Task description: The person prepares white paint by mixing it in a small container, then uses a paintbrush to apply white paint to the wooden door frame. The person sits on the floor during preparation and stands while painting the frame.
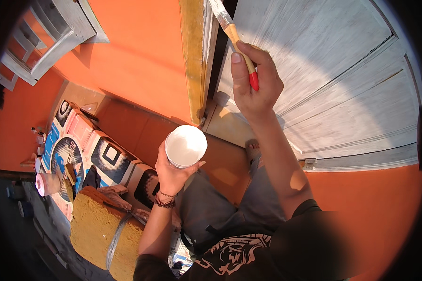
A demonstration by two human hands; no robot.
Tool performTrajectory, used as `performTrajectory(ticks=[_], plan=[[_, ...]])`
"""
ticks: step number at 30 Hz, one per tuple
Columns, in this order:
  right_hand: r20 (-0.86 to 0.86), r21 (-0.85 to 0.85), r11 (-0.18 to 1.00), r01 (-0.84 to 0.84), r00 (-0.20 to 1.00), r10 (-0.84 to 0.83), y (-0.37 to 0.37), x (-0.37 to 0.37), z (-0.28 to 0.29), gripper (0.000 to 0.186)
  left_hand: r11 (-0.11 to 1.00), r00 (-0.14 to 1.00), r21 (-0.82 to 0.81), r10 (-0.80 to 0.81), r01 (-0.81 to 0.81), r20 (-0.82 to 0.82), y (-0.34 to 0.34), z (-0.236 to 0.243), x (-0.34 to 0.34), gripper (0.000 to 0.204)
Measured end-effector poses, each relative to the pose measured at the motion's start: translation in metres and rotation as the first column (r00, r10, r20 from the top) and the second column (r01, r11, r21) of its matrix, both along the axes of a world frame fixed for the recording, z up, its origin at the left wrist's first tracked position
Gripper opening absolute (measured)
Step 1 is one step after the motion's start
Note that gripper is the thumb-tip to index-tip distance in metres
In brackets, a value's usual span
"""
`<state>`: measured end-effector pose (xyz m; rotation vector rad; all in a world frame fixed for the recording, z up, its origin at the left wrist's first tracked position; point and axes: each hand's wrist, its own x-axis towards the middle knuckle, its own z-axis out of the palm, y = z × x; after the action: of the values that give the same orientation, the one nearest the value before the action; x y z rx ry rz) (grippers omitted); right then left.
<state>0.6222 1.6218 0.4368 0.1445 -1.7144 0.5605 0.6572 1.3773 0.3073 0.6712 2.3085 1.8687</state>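
Doorframe (pixel 192 61) at twelve o'clock seemed part-done — edge whitened, face ochre; right hand (pixel 260 79) gripped paintbrush (pixel 232 33), left hand (pixel 172 175) curled round cup (pixel 186 146).

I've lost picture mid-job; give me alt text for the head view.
A person's right hand holds a wooden-handled paintbrush raised near a yellow door frame, while the left hand holds a white cup. A streaky white panelled door stands at right; an orange wall and printed cardboard are at left.
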Motion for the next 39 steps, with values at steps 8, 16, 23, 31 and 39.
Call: performTrajectory(ticks=[8,16,23,31,39], plan=[[0.324,-0.103,0.994,-0.039,0.944,0.071,0.000,0.028,-0.109,0.020,1.000,1.000,-0.012,-0.016,0.015,-0.021,0.003,0.001,-0.002,0.100],[0.142,-0.077,0.996,-0.041,0.988,0.052,-0.012,0.030,-0.080,0.018,0.999,0.999,-0.032,-0.007,0.008,0.033,0.000,-0.008,-0.001,0.100],[0.331,-0.088,0.995,-0.047,0.941,0.074,-0.005,0.040,-0.139,0.018,1.000,1.000,-0.002,-0.010,0.010,0.024,0.003,-0.008,-0.003,0.100],[0.320,-0.077,0.996,-0.050,0.945,0.072,-0.005,0.024,-0.134,0.023,1.000,0.995,0.021,-0.025,0.023,0.092,0.001,-0.012,-0.002,0.100],[0.256,-0.117,0.993,-0.035,0.965,0.064,-0.013,0.035,-0.123,0.019,0.998,0.998,-0.052,-0.018,0.021,0.068,-0.001,-0.011,-0.003,0.097]])
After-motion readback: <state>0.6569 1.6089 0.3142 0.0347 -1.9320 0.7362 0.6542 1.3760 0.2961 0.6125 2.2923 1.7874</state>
